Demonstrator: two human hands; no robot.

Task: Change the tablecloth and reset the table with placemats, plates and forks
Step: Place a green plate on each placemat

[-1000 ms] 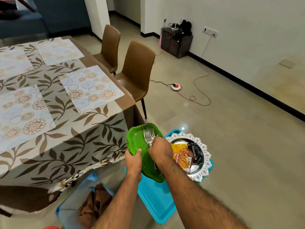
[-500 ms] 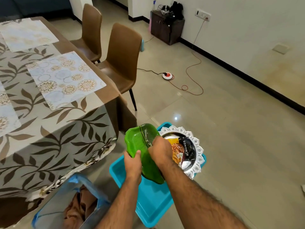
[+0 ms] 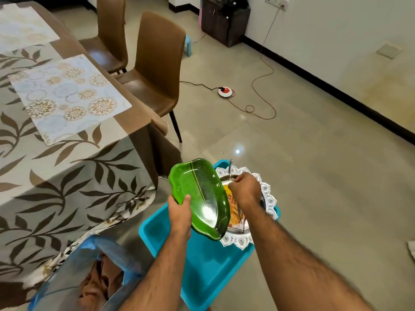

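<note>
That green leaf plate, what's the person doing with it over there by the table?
The person's left hand holds the green leaf plate by its edge, tilted, above a blue tray on the floor. The right hand grips the forks over a silver dish with a snack packet in it. The table beside them already wears a leaf-pattern tablecloth with placemats laid out, but no plates or forks are on the part we can see yet.

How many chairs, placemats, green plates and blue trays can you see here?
Chairs: 2, the near chair and the far chair
Placemats: 2, the near placemat and the far placemat
Green plates: 1, the leaf-shaped green plate
Blue trays: 1, the blue tray
Total: 6
</note>
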